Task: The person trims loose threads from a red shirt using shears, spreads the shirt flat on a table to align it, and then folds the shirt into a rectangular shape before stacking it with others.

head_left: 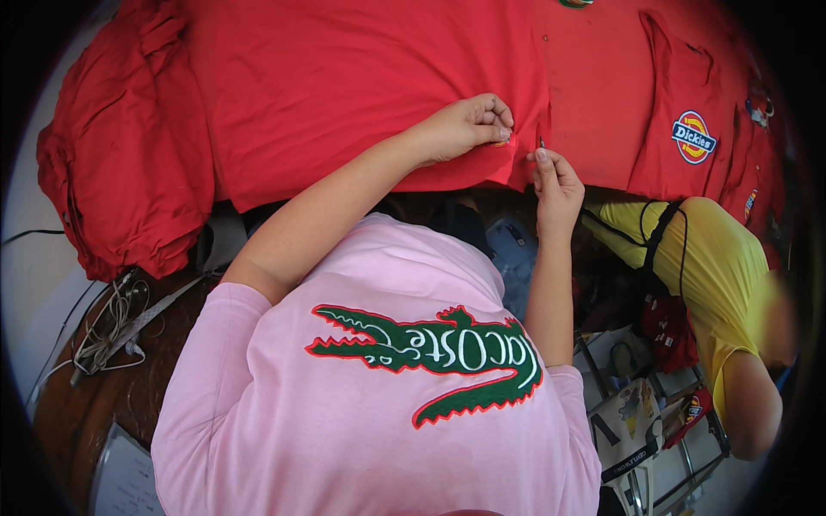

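Note:
A broad red cloth (344, 95) lies spread in front of me, its lower edge hanging towards my lap. My left hand (469, 127) is closed in a pinch at the cloth's near edge, right of centre. A tiny yellowish patch (503, 141) shows by its fingertips, too small to name. Just to the right, my right hand (559, 182) is closed with thumb and fingers pressed together. From its fingertips sticks a small, thin, dark tool (541, 144) with a metallic look; its exact kind is hard to make out. The two hands are slightly apart.
A bunched heap of red cloth (125, 155) sits at the left. Red garments with a round badge (693, 138) lie at the right. Tangled cables (112, 322) rest on a brown surface (69, 413). A person in a yellow shirt (718, 258) is close by on the right.

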Motion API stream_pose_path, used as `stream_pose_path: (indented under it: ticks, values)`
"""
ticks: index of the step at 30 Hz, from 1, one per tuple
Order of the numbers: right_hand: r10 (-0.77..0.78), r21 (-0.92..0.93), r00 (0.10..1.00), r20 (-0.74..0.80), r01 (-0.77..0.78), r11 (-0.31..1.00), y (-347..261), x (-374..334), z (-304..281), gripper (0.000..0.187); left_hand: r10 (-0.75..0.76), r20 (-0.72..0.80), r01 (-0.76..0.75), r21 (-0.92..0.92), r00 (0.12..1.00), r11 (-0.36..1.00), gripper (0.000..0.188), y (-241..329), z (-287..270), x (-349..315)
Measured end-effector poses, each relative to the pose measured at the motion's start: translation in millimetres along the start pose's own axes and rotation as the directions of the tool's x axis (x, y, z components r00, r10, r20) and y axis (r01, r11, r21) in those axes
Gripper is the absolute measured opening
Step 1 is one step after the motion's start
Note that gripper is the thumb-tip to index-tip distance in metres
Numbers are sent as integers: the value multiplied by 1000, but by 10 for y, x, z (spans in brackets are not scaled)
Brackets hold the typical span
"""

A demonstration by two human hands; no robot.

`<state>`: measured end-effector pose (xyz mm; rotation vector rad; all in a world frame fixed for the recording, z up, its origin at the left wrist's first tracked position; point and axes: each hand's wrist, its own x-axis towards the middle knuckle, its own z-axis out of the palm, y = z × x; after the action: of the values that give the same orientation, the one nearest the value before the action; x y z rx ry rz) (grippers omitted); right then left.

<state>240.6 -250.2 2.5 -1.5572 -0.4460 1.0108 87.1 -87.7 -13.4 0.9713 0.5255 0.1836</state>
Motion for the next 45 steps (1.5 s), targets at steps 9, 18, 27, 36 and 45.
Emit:
stream_pose_path:
  ticks: [9,18,27,36,45]
  values:
    - [-146,-433,989,23,142,890,-54,-18,124,21,43,35,-43,21,998,999,13,-50,-27,25]
    - [-129,-494,989,66,145,857,-368,7,38,23,155,10,-151,276,988,949,23,46,43,-37]
    - [-43,-498,993,111,93,862,-340,-33,115,21,234,35,-218,515,972,829,29,267,109,-117]
    - [3,-512,992,126,62,857,-388,16,88,20,241,100,-257,535,965,805,31,295,77,-56]
    - [-135,-457,988,81,157,875,-290,88,-10,24,218,74,-225,512,973,829,29,319,89,-61]
